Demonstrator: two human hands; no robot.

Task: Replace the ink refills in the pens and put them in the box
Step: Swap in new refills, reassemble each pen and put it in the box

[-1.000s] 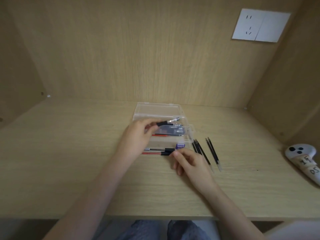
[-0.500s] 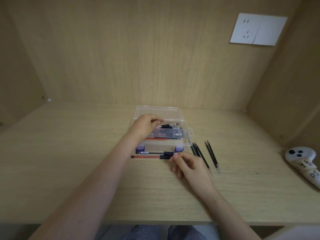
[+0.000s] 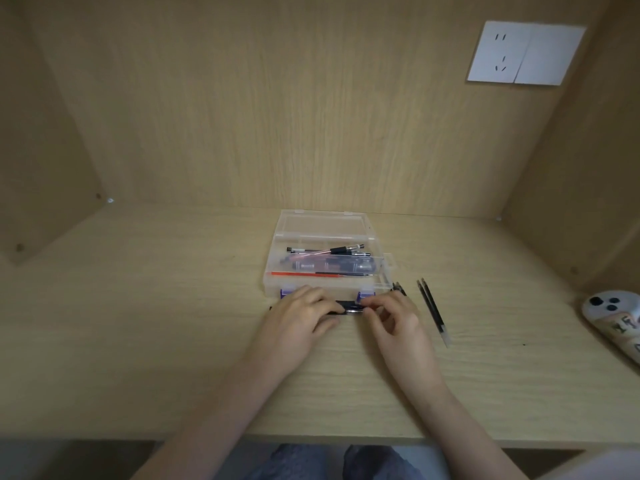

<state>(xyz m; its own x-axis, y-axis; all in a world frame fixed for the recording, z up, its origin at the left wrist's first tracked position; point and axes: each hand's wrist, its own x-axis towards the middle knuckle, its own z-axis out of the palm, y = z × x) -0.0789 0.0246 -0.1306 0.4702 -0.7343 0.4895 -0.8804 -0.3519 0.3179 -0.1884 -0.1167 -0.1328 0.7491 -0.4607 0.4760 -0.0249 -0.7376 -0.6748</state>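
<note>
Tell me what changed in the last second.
The left hand let go of the black-grip pen in the clear box, moved back toward the person and now grips the pen on the desk, which the right hand also pinches. Box and loose refills stayed put.

Wide tabletop lies open left of the clear box; right of it, loose refills and a controller narrow the way. The left hand and right hand, gripping a pen, block the box's near edge. A wooden wall closes the far side.
</note>
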